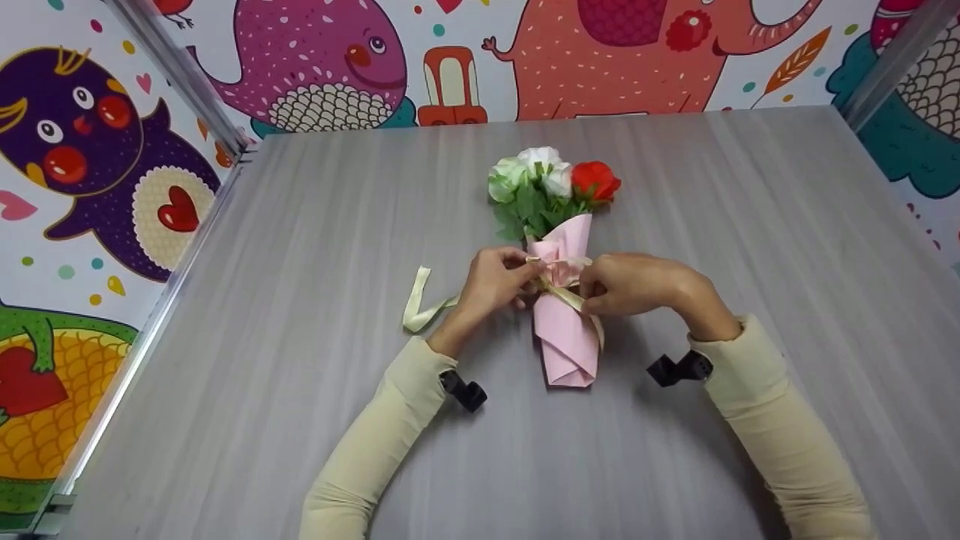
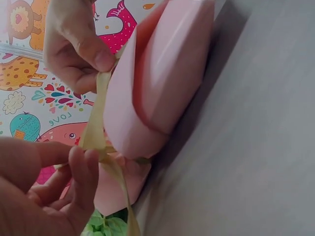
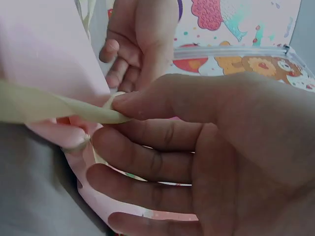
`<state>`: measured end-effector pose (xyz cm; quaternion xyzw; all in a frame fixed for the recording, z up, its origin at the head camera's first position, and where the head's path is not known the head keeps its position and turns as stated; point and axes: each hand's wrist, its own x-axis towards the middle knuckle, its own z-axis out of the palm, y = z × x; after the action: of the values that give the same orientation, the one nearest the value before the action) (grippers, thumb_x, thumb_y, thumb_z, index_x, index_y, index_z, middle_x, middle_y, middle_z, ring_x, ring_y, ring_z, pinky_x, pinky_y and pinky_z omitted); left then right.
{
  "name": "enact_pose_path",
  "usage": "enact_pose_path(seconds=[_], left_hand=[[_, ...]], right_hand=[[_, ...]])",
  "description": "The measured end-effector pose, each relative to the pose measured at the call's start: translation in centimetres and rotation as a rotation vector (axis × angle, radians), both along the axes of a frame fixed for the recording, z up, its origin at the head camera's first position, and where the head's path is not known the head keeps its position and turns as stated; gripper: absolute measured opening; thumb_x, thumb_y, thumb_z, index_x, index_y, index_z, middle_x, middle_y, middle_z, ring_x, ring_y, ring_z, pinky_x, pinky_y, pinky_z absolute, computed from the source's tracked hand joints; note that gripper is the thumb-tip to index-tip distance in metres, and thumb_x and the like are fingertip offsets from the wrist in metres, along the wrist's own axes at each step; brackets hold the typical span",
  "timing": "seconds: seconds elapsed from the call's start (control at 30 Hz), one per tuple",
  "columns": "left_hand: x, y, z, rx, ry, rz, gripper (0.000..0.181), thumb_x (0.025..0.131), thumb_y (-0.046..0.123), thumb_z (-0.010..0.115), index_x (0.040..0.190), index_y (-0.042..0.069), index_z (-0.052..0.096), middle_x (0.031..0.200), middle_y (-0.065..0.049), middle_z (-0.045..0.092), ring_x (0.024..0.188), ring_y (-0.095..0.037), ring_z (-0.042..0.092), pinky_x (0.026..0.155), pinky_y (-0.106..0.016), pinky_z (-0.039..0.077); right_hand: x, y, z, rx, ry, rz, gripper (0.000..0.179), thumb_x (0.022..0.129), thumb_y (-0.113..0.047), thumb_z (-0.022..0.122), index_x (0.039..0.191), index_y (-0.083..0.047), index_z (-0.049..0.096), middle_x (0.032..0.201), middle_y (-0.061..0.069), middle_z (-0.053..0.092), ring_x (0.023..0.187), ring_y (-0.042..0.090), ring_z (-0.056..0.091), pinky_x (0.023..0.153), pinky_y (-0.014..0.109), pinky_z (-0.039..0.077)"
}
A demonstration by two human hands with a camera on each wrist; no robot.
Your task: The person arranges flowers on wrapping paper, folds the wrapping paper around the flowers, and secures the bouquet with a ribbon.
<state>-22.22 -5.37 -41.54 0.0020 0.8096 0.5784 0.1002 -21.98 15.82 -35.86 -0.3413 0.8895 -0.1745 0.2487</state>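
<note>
A bouquet wrapped in pink paper (image 1: 564, 341) lies on the table, its blooms pointing away from me. White roses (image 1: 541, 159), a pale green rose (image 1: 508, 178) and a red rose (image 1: 595, 181) show above green leaves. A cream ribbon (image 1: 561, 294) runs round the middle of the wrap. My left hand (image 1: 496, 279) pinches the ribbon at the wrap's left side. On the right side, my right hand (image 1: 634, 285) pinches another part of it between thumb and forefinger, as the right wrist view shows at the ribbon (image 3: 74, 109).
A loose tail of ribbon (image 1: 420, 304) lies on the grey table (image 1: 315, 247) left of the left hand. Cartoon-printed panels (image 1: 465, 45) stand along the back and left edges. Small black cameras (image 1: 465, 391) are worn at both sleeve cuffs.
</note>
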Motion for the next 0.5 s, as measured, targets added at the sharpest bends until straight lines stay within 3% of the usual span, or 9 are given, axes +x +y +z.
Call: enact_pose_path(seconds=[0.2, 0.33, 0.5], left_hand=[[-0.3, -0.3, 0.0, -0.015, -0.016, -0.001, 0.018, 0.093, 0.016, 0.072, 0.101, 0.001, 0.074, 0.067, -0.004, 0.067, 0.049, -0.010, 0.060, 0.048, -0.029, 0.055], [-0.4, -0.4, 0.0, -0.005, -0.024, -0.006, 0.018, 0.093, 0.016, 0.072, 0.101, 0.000, 0.074, 0.068, -0.006, 0.069, 0.050, -0.012, 0.062, 0.050, -0.033, 0.057], [-0.6, -0.6, 0.0, 0.049, -0.063, -0.011, 0.017, 0.094, 0.013, 0.070, 0.102, -0.002, 0.072, 0.073, -0.012, 0.073, 0.055, -0.011, 0.066, 0.051, -0.032, 0.058]], right_hand=[[-0.4, 1.3, 0.2, 0.038, -0.053, 0.028, 0.011, 0.086, -0.005, 0.060, 0.083, -0.007, 0.070, 0.072, -0.003, 0.059, 0.063, 0.008, 0.046, 0.059, 0.025, 0.039], [-0.6, 2.1, 0.4, 0.090, -0.092, 0.003, 0.010, 0.086, -0.006, 0.061, 0.085, -0.007, 0.071, 0.075, -0.001, 0.062, 0.065, 0.010, 0.049, 0.060, 0.026, 0.040], [-1.0, 2.9, 0.3, 0.170, -0.111, -0.030, 0.009, 0.085, -0.008, 0.061, 0.080, -0.008, 0.069, 0.068, -0.004, 0.053, 0.063, 0.011, 0.045, 0.057, 0.026, 0.036]])
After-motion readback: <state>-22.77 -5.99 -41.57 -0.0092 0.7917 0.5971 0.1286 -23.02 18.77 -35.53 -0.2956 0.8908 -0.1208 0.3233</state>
